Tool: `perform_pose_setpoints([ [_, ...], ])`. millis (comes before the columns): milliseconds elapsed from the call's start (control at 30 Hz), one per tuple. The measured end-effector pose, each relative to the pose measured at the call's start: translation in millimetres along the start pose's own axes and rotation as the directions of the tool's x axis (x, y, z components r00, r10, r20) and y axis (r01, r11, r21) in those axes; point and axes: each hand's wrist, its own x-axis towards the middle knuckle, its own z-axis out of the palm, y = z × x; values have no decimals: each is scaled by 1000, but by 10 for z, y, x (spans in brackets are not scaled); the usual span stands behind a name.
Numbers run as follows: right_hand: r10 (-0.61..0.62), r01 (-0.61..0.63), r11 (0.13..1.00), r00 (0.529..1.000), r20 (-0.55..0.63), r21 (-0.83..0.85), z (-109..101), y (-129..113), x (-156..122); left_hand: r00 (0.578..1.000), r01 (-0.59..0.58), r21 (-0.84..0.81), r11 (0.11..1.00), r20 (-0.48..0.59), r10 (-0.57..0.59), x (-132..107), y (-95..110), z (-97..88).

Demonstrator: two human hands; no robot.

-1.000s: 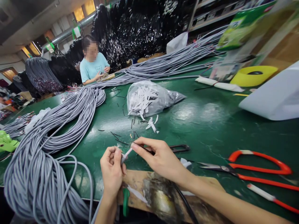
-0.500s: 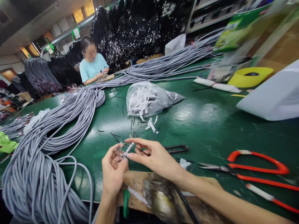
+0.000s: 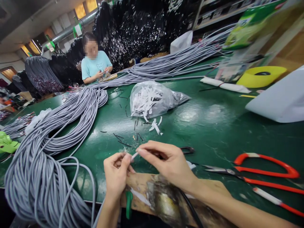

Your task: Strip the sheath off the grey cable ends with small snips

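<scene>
My left hand is closed, pinching the end of a thin grey cable just above the near table edge. My right hand is closed in a pinch on a small white strip that sticks out from the cable end between the two hands. Both hands hover over a worn wooden board at the table's front. A black clip-like tool lies just behind my right hand.
A large coil of grey cables fills the left side. A clear bag of white strips lies mid-table. Red-handled scissors lie at right. A white bag and yellow dish sit far right. Another person works across the table.
My hands have drawn closer together and slightly lower, and the white strip between them looks shorter. The view shifted slightly.
</scene>
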Motion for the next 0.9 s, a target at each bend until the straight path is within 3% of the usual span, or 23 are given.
perform_pose_setpoints([
  [67,60,-59,998,994,-92,10,-13,11,5,999,36,-40,999,-2,-36,11,-3,-2],
  [133,101,-102,995,990,-98,1,-27,17,10,998,66,-74,995,14,-65,29,-13,-6],
  [333,171,-179,983,967,188,26,-8,24,-23,990,125,-119,985,81,-116,71,-54,-5],
  [467,93,-72,992,970,224,-102,19,40,-57,991,92,-182,979,108,-73,41,-78,1],
  [700,-228,273,952,934,275,-139,-60,21,-24,973,-4,-337,941,215,81,-25,-71,-45],
  [800,-222,256,962,934,279,-94,-79,10,7,962,20,-322,946,265,70,-29,-78,-62],
  [900,-185,192,981,899,397,22,-82,5,36,949,44,-345,938,309,69,-29,-94,-76],
])
